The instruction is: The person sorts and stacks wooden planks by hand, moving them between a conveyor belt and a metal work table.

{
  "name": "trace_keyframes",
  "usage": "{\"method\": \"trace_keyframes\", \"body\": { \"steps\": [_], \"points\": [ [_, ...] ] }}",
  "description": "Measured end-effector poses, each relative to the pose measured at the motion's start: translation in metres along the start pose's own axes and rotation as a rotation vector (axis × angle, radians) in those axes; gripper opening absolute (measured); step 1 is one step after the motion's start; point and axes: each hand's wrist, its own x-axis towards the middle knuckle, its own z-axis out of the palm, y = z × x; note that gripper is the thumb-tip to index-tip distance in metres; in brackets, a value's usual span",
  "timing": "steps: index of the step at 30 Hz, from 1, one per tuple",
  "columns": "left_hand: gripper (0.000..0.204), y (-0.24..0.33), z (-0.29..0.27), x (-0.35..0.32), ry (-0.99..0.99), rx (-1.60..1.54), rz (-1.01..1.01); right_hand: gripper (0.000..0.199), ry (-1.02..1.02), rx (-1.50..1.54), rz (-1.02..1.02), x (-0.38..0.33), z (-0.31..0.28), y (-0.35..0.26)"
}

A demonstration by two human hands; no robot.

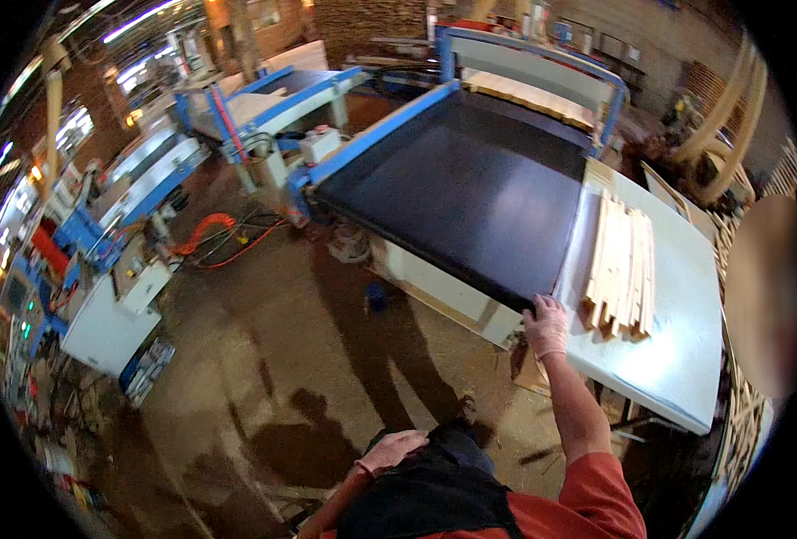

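Conveyor belt (470,193) at centre, running away from person toward machine frame (542,67) behind it; table (677,359) touching belt's right edge; stack of wooden slats (621,269) on table, just right of belt; right hand (545,325) on table's near edge at belt's near corner, just left of slats; left hand (391,449) low, before torso, well apart from table; hoses (214,238) on floor left of belt; cabinet (106,328) further left, near row of machines
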Motion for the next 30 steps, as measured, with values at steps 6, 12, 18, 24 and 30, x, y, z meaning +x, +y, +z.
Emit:
{"method": "trace_keyframes", "body": {
  "steps": [6, 12, 18, 24, 30],
  "points": [
    [0.051, -0.014, -0.009, 0.000, -0.054, 0.138, 0.169, 0.048, 0.027, 0.016, -0.036, -0.001, 0.008, 0.001],
    [0.046, -0.038, -0.012, 0.015, -0.012, 0.337, 0.333, 0.046, 0.021, 0.037, -0.011, -0.004, 0.010, -0.001],
    [0.044, -0.046, -0.017, 0.019, 0.000, 0.600, 0.505, 0.048, 0.008, 0.013, 0.011, -0.005, 0.017, 0.007],
    [0.044, -0.049, -0.020, 0.016, 0.018, 0.523, 0.493, 0.047, 0.021, 0.033, -0.045, -0.003, 0.022, 0.006],
    [0.050, -0.024, -0.016, 0.005, 0.015, 0.146, 0.394, 0.046, 0.056, -0.004, -0.066, -0.003, 0.029, 0.016]
  ]
}}
